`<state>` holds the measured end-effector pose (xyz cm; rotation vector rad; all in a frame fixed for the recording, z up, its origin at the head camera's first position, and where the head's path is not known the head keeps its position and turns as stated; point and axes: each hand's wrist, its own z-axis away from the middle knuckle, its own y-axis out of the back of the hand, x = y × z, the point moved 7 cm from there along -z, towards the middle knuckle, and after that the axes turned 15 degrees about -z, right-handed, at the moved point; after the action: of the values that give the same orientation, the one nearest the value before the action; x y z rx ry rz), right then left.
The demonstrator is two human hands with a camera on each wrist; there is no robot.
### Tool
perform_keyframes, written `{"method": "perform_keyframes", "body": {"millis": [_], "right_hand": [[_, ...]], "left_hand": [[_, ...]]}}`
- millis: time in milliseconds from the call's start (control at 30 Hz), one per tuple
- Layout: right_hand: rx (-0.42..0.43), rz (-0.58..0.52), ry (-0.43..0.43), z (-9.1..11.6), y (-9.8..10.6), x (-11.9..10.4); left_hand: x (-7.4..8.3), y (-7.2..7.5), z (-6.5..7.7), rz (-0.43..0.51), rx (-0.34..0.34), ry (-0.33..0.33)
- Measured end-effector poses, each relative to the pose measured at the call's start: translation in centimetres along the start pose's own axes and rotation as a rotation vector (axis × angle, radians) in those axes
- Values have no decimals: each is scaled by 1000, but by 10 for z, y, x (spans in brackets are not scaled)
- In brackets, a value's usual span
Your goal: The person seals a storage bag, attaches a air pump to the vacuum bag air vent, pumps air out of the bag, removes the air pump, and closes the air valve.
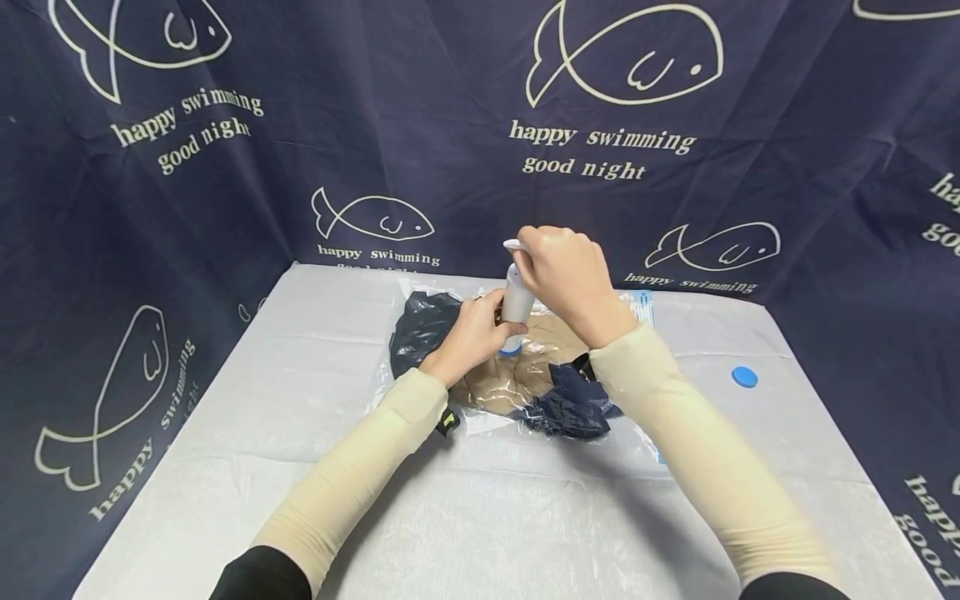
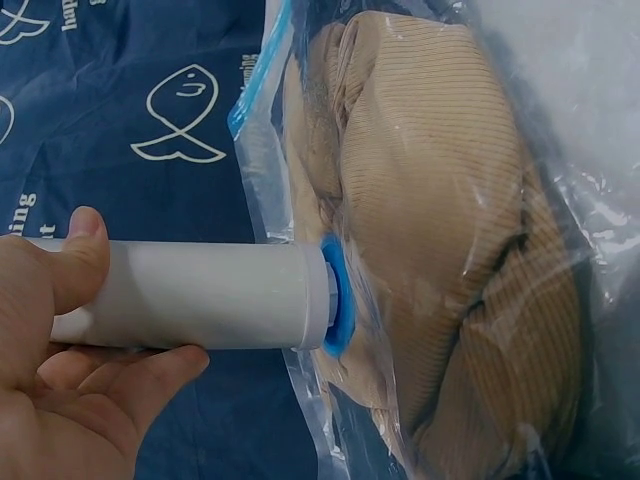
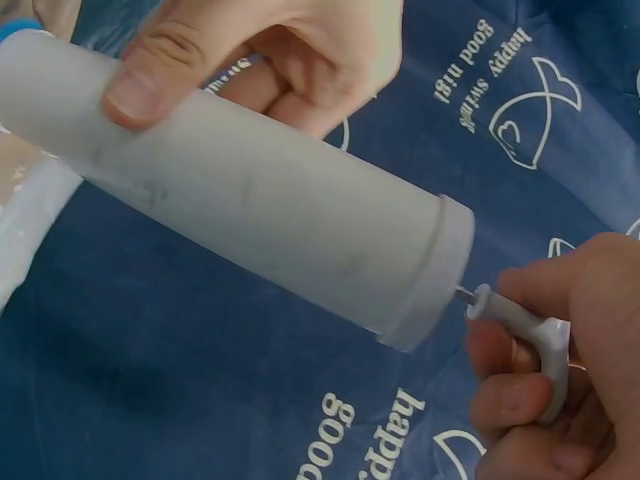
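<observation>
A white hand pump [image 2: 200,296] stands on the blue valve [image 2: 341,297] of a clear vacuum bag [image 1: 480,422]. Folded tan ribbed clothing [image 2: 430,150] and dark clothing [image 1: 420,325] fill the bag. My left hand [image 1: 471,332] grips the pump's barrel, thumb on one side and fingers on the other. My right hand [image 1: 568,275] has its fingers curled round the pump's white handle [image 3: 545,345]. A short piece of metal rod shows between handle and barrel in the right wrist view.
A round blue cap [image 1: 744,377] lies on the white-covered table [image 1: 315,500], right of the bag. Behind the table hangs a dark blue curtain [image 1: 465,125] with fish prints. Another stretch of it hangs at the left.
</observation>
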<state>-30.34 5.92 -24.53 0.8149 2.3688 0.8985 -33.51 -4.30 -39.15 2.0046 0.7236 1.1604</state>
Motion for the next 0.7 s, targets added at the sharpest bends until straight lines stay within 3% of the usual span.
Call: {"method": "perform_keyframes", "body": {"millis": [500, 700], "right_hand": [[-105, -25, -23, 3, -10, 5], [-39, -25, -8, -6, 9, 0]], "left_hand": [[1, 2, 0, -30, 0, -7], [2, 1, 2, -1, -6, -5]]}}
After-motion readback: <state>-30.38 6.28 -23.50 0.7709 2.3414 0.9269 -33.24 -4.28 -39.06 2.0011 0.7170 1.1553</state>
